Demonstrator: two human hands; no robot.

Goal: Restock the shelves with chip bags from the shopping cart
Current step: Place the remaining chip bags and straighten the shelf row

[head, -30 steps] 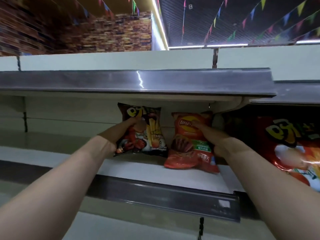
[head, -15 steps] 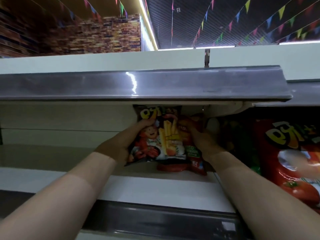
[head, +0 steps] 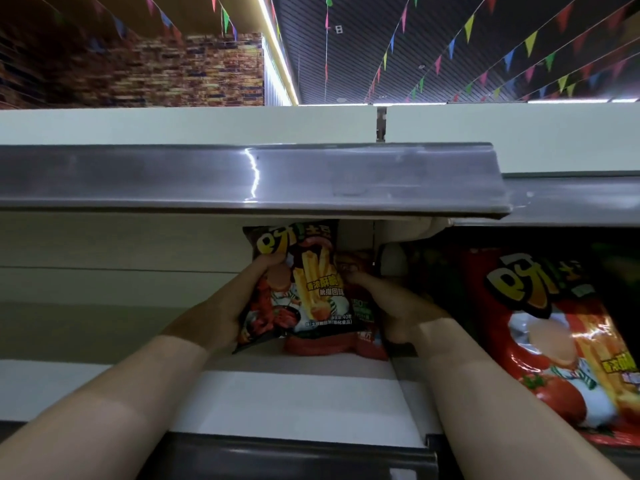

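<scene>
Left hand [head: 221, 310] grips black bag [head: 301, 285] by left edge, upright at shelf [head: 277, 393] right end. Right hand [head: 398, 306] clutches red bag [head: 322, 345], directly behind, mostly hidden.

One dark chip bag [head: 301, 292], two red chip bags [head: 325, 346] [head: 554, 358], two hands [head: 225, 313] [head: 398, 306], two shelves [head: 294, 396] [head: 311, 174]

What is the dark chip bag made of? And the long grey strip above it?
The dark chip bag looks like thin, glossy plastic film: it creases where the left hand grips it. The grey strip seems smooth plastic or metal; a bright streak of light reflects off it.
</scene>
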